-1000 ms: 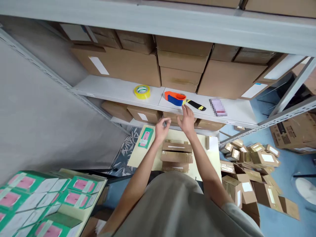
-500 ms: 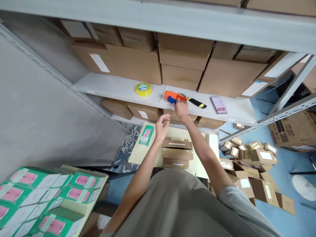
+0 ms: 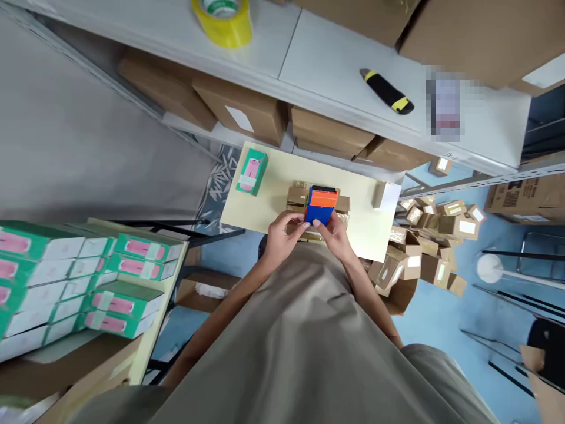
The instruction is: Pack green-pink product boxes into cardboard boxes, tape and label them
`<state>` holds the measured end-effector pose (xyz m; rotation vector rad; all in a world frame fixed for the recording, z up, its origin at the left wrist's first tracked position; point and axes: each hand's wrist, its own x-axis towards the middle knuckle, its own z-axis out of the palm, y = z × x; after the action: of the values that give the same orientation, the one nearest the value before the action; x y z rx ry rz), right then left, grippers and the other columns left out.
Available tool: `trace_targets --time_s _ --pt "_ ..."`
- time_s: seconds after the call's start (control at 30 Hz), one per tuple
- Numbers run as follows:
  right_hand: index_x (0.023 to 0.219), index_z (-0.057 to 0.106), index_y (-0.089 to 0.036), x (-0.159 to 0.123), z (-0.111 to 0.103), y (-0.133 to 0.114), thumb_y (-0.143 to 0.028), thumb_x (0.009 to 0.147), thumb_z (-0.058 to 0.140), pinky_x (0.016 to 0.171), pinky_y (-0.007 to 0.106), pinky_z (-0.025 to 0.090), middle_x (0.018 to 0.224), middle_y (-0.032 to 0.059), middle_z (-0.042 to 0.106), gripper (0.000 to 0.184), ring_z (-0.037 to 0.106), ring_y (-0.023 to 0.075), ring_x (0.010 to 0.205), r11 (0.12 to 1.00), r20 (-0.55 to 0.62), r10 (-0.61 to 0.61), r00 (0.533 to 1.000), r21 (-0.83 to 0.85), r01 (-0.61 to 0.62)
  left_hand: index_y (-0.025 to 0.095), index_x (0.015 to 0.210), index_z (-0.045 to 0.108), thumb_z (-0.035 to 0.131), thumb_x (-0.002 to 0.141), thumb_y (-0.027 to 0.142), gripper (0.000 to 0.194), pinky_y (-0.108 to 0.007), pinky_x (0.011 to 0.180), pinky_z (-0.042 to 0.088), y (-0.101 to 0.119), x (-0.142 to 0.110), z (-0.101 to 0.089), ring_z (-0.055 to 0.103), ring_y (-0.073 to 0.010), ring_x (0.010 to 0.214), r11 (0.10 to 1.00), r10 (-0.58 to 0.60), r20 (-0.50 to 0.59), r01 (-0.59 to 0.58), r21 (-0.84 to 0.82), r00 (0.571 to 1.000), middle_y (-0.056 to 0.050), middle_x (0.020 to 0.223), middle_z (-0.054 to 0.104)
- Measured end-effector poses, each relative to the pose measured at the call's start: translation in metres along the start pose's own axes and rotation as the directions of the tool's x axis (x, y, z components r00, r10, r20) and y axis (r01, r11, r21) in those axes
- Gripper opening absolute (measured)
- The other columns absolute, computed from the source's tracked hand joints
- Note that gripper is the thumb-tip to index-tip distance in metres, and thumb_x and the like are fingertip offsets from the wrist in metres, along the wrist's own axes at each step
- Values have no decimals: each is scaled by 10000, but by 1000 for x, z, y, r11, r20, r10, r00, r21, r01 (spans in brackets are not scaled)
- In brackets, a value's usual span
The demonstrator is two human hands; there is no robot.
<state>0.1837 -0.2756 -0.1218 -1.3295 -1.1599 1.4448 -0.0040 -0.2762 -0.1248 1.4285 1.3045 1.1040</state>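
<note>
Between my two hands is an orange and blue tape dispenser (image 3: 322, 206), its black edge pointing away from me. My left hand (image 3: 283, 234) grips its lower left corner, thumb at the near edge. On the opposite side my right hand (image 3: 334, 237) is closed on it, thumb on the blue face. Beneath it several flat brown cartons (image 3: 296, 196) lie on the pale table (image 3: 273, 206), partly hidden by the dispenser and my hands. A green and pink box (image 3: 252, 171) sits at the table's far left, and a small white box (image 3: 386, 195) at its right.
A grey shelf (image 3: 329, 65) above the table bears a yellow tape roll (image 3: 227, 23), a black and yellow utility knife (image 3: 387, 91) and a blurred-out item. Stacked green boxes (image 3: 132, 306) stand at left. Several brown cartons (image 3: 441, 224) are piled on the floor at right.
The tape dispenser has come off the shelf and down over the table in my right hand. My left hand has joined it there. The view has tilted downward.
</note>
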Motion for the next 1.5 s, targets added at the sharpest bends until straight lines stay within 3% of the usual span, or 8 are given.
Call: trace_targets --time_s 0.17,0.37,0.53,0.63,0.9,1.1,1.33,1.5 --pt "1308 713 -252 -6 -5 -2 -855 944 744 1065 498 635 1222 111 808 705 757 312 1126 997 38 -3 999 -78 6 232 1063 803 795 1023 543 314 -343 874 613 11 0 -8 752 -216 968 999 -28 122 26 19 992 -82 1071 810" --pt "1345 668 -239 -12 -26 -12 -753 956 801 973 468 644 1238 104 792 659 745 290 1051 984 159 45 986 -175 -17 197 1276 811 754 952 811 697 -358 928 626 33 35 -32 773 -262 1053 941 -200 203 246 -233 958 -124 1147 830" --pt "1236 673 -244 -9 -47 -22 -689 924 825 880 453 629 1090 69 771 564 699 285 944 935 295 94 951 -355 18 183 970 834 884 877 727 554 -328 818 611 39 60 -38 756 -242 916 943 -242 309 298 -148 920 -84 959 811" --pt "1166 655 -252 -6 -55 -28 -642 903 816 808 437 602 1023 60 743 498 662 282 887 901 313 110 943 -433 39 184 939 827 880 899 680 501 -306 737 591 38 59 -37 730 -214 824 950 -232 337 286 -122 913 -62 876 778" --pt "1110 623 -262 -1 -64 -40 -623 909 767 748 405 540 930 30 696 438 602 256 808 855 388 163 907 -514 66 188 961 823 875 921 630 448 -299 744 598 35 42 -35 742 -217 844 975 -190 198 208 -73 962 -65 883 788" --pt "1081 645 -258 4 -67 -41 -673 909 773 762 414 545 913 35 700 467 617 266 823 823 424 188 886 -560 94 191 1099 831 887 883 708 564 -325 831 657 33 36 -34 783 -241 955 953 -231 238 269 -142 943 -97 1060 832" --pt "1111 659 -256 5 -71 -51 -682 928 771 706 402 519 851 21 680 477 586 248 736 745 435 206 877 -650 147 190 1006 842 877 894 668 492 -339 850 668 29 23 -34 790 -244 945 955 -242 154 263 -136 958 -77 994 837" --pt "1136 702 -252 9 -70 -54 -817 941 753 721 395 526 848 32 705 600 612 253 737 707 434 210 876 -687 170 187 1038 829 880 908 614 449 -322 838 652 22 19 -32 780 -223 920 954 -242 132 261 -148 961 -78 1019 835"
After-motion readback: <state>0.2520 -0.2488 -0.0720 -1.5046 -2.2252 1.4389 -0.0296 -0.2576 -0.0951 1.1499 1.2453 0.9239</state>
